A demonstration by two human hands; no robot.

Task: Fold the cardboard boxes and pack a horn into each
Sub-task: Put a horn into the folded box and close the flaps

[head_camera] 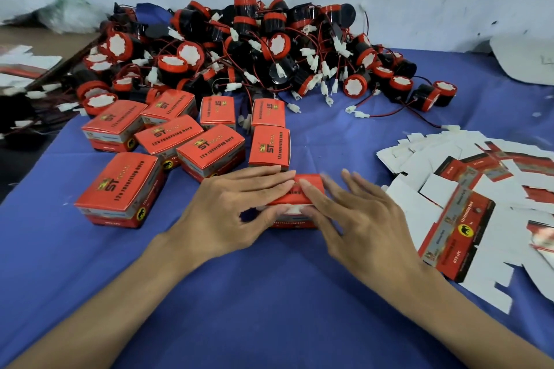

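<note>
Item: red box [308, 180], one, near the middle of the tabletop [269, 293], directly ahead of both hands and held between them; long axis runs from left edge to right edge. Left hand [227, 213]: covers more of it, fingers flat across the lid, thumb at the front lip, pinching. Right hand [362, 219]: blurred, fingers splayed straight, forefinger on the lid, gripping nothing. Appearance: glossy red card, white flap showing at the front; closing judged unfinished
</note>
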